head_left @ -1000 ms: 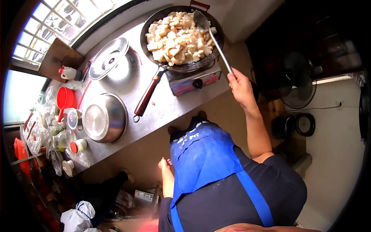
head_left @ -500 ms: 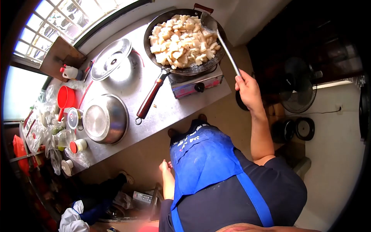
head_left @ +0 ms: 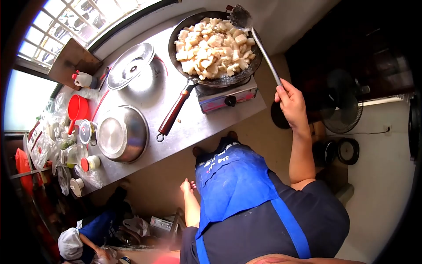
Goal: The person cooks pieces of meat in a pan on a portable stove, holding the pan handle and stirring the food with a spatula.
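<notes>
My right hand [head_left: 291, 101] is closed around the long metal handle of a spatula [head_left: 266, 56]. The spatula's dark, wet head is raised over the far right rim of a wok [head_left: 175, 70]. Pale, chunky pieces of food [head_left: 215, 46] are heaped in the wok, which sits on a portable gas stove [head_left: 228, 99]. The wok's wooden handle points toward the counter's near edge, with neither hand on it. Beside the blue apron [head_left: 237, 180], my left hand [head_left: 188, 186] hangs low, holding nothing, its fingers loosely bent and apart.
Left of the wok, a metal lid [head_left: 132, 68] and an upturned steel basin [head_left: 121, 134] lie on the steel counter [head_left: 162, 92]. A red ladle [head_left: 78, 108], jars and plastic bags crowd the left end. Another person [head_left: 94, 229] bends low at lower left; a fan [head_left: 340, 105] stands right.
The spatula has lifted from the food to above the wok's far rim. My right hand has shifted slightly right. At lower left, the other person's arm has come into view.
</notes>
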Action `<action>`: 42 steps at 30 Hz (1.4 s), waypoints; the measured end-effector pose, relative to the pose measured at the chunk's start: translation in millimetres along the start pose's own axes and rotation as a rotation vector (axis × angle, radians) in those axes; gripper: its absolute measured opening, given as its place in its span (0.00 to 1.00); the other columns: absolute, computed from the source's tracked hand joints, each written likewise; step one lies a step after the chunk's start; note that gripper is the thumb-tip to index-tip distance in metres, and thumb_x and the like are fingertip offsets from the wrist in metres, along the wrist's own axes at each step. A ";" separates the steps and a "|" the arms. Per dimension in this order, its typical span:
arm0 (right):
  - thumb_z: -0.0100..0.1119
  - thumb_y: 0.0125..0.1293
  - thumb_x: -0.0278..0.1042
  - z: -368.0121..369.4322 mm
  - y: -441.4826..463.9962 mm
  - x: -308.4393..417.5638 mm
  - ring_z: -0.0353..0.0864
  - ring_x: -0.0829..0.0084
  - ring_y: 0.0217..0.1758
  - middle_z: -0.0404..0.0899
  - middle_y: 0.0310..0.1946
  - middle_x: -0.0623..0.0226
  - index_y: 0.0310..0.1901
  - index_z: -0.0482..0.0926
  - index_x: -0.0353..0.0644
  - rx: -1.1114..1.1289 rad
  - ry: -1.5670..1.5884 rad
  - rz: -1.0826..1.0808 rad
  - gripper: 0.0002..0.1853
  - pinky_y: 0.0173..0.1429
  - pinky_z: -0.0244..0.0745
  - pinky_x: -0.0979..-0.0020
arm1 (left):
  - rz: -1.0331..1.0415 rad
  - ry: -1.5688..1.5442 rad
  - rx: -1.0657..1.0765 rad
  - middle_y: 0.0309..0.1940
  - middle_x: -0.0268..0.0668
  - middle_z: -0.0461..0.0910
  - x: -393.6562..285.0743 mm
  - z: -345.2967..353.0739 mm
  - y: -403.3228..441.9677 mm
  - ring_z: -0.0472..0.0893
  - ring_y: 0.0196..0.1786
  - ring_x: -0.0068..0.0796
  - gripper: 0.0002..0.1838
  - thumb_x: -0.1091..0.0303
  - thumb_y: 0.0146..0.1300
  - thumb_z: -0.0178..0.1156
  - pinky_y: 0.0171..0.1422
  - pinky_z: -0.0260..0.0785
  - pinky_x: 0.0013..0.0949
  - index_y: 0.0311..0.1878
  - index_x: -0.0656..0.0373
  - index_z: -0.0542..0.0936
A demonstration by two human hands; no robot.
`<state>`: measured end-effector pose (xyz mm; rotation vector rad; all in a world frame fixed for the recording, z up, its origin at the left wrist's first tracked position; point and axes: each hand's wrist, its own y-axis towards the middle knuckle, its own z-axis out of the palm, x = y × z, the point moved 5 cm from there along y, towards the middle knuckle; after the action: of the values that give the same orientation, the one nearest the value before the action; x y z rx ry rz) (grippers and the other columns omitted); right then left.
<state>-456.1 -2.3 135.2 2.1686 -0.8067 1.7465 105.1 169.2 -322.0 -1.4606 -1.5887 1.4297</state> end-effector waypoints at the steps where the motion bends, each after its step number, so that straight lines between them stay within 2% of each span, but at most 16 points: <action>1: 0.53 0.85 0.32 -1.4 -1.4 -1.2 0.59 0.92 0.20 0.76 0.29 0.77 0.73 0.77 0.36 -0.005 0.026 0.029 0.21 0.23 0.52 0.84 | -0.015 -0.002 -0.004 0.26 0.45 0.84 1.4 -0.5 1.3 0.78 0.18 0.34 0.15 0.61 0.82 0.58 0.18 0.71 0.38 0.58 0.65 0.76; 10: 0.53 0.85 0.33 3.7 -9.9 -12.6 0.58 0.92 0.16 0.75 0.28 0.77 0.73 0.76 0.38 0.005 0.150 0.095 0.21 0.18 0.50 0.84 | -0.079 -0.013 -0.045 0.26 0.46 0.84 18.8 -13.2 -1.7 0.77 0.17 0.36 0.17 0.59 0.83 0.58 0.18 0.71 0.40 0.59 0.66 0.76; 11: 0.53 0.85 0.33 5.2 -9.0 -13.8 0.58 0.92 0.16 0.75 0.28 0.77 0.73 0.76 0.38 0.010 0.153 0.091 0.21 0.18 0.50 0.84 | -0.044 -0.005 -0.065 0.24 0.45 0.83 18.4 -13.9 -5.1 0.77 0.17 0.35 0.19 0.56 0.83 0.58 0.18 0.71 0.39 0.49 0.68 0.80; 12: 0.54 0.85 0.33 6.5 -8.1 -14.8 0.58 0.92 0.16 0.75 0.28 0.77 0.73 0.76 0.38 0.006 0.151 0.089 0.21 0.18 0.50 0.84 | -0.042 -0.012 -0.066 0.24 0.45 0.83 16.4 -16.8 -7.4 0.77 0.17 0.35 0.19 0.56 0.83 0.58 0.18 0.71 0.39 0.49 0.68 0.80; 14: 0.54 0.85 0.33 9.3 -7.0 -14.6 0.58 0.93 0.16 0.75 0.28 0.77 0.73 0.76 0.38 0.009 0.151 0.086 0.21 0.18 0.50 0.84 | -0.058 0.050 0.038 0.21 0.43 0.82 14.4 -18.7 -11.2 0.77 0.17 0.34 0.26 0.52 0.83 0.58 0.19 0.71 0.38 0.33 0.67 0.81; 15: 0.54 0.84 0.33 11.1 -6.3 -14.0 0.58 0.93 0.16 0.75 0.28 0.78 0.73 0.76 0.38 0.015 0.160 0.083 0.21 0.18 0.49 0.84 | -0.058 0.043 0.033 0.21 0.43 0.82 14.1 -17.6 -12.0 0.77 0.17 0.34 0.26 0.52 0.83 0.58 0.19 0.71 0.38 0.33 0.67 0.81; 17: 0.55 0.84 0.33 15.4 -9.0 -16.3 0.58 0.93 0.16 0.74 0.28 0.78 0.73 0.76 0.38 0.031 0.174 0.085 0.21 0.18 0.49 0.84 | 0.004 0.054 -0.023 0.20 0.42 0.81 9.6 -17.9 -13.5 0.76 0.16 0.32 0.29 0.54 0.81 0.59 0.18 0.71 0.38 0.23 0.65 0.79; 23: 0.58 0.83 0.33 20.3 -0.6 -33.1 0.61 0.94 0.20 0.75 0.31 0.81 0.73 0.75 0.38 0.075 0.225 0.142 0.22 0.20 0.49 0.85 | 0.142 0.035 -0.050 0.23 0.45 0.86 7.8 -17.7 -6.5 0.76 0.16 0.32 0.21 0.63 0.75 0.58 0.18 0.69 0.38 0.29 0.70 0.85; 25: 0.49 0.87 0.35 24.9 0.4 -28.3 0.56 0.94 0.18 0.70 0.31 0.80 0.76 0.73 0.38 0.197 0.324 0.092 0.22 0.17 0.47 0.84 | 0.109 0.065 -0.142 0.25 0.44 0.88 -0.5 -20.4 -27.5 0.77 0.15 0.31 0.21 0.60 0.74 0.59 0.19 0.72 0.38 0.31 0.69 0.87; 26: 0.48 0.88 0.36 27.8 -0.7 -25.2 0.55 0.92 0.17 0.69 0.31 0.79 0.76 0.72 0.37 0.187 0.335 0.099 0.22 0.16 0.48 0.84 | 0.108 0.144 -0.132 0.21 0.37 0.86 2.1 -22.3 -22.8 0.79 0.17 0.27 0.26 0.51 0.76 0.55 0.24 0.75 0.36 0.29 0.58 0.91; 27: 0.48 0.88 0.36 30.0 2.0 -26.9 0.54 0.92 0.17 0.70 0.31 0.79 0.76 0.72 0.37 0.176 0.355 0.112 0.22 0.17 0.49 0.84 | 0.083 0.131 -0.174 0.20 0.37 0.86 0.4 -23.8 -31.9 0.80 0.18 0.27 0.25 0.51 0.75 0.56 0.27 0.77 0.35 0.29 0.57 0.92; 28: 0.49 0.88 0.36 32.4 3.3 -25.0 0.55 0.91 0.17 0.70 0.31 0.78 0.76 0.73 0.37 0.158 0.376 0.122 0.22 0.17 0.49 0.84 | 0.127 0.055 -0.230 0.22 0.40 0.87 -7.5 -26.4 -49.8 0.79 0.18 0.28 0.24 0.59 0.73 0.58 0.22 0.74 0.35 0.26 0.65 0.89; 32: 0.52 0.87 0.37 50.1 14.4 -12.5 0.55 0.91 0.17 0.70 0.30 0.77 0.75 0.73 0.37 0.174 0.482 0.110 0.22 0.17 0.50 0.84 | 0.140 -0.072 -0.290 0.22 0.40 0.88 1.2 -33.2 -50.8 0.78 0.18 0.28 0.26 0.58 0.77 0.58 0.21 0.73 0.34 0.25 0.66 0.89; 34: 0.52 0.87 0.37 60.0 17.4 -1.8 0.55 0.91 0.18 0.70 0.30 0.77 0.74 0.73 0.36 0.164 0.531 0.115 0.22 0.17 0.51 0.84 | 0.164 -0.183 -0.309 0.22 0.40 0.87 19.3 -33.0 -51.0 0.77 0.18 0.28 0.27 0.57 0.79 0.57 0.20 0.71 0.33 0.24 0.65 0.88; 38: 0.53 0.87 0.37 77.4 21.3 18.4 0.56 0.90 0.19 0.68 0.31 0.76 0.75 0.73 0.35 0.151 0.576 0.056 0.22 0.18 0.53 0.84 | 0.009 -0.282 -0.301 0.25 0.41 0.88 82.3 -30.1 -38.7 0.77 0.18 0.30 0.29 0.54 0.80 0.54 0.21 0.72 0.36 0.27 0.65 0.89; 42: 0.53 0.87 0.36 82.7 23.8 26.4 0.56 0.90 0.20 0.68 0.31 0.76 0.75 0.72 0.34 0.189 0.594 0.007 0.23 0.19 0.53 0.84 | -0.094 -0.271 -0.286 0.29 0.44 0.88 160.0 -22.5 -27.3 0.79 0.21 0.34 0.33 0.44 0.82 0.54 0.27 0.76 0.41 0.34 0.65 0.89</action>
<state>-398.0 -71.0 135.6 1.5812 -0.5080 2.3670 73.9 329.8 -331.1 -1.3652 -2.0730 1.4387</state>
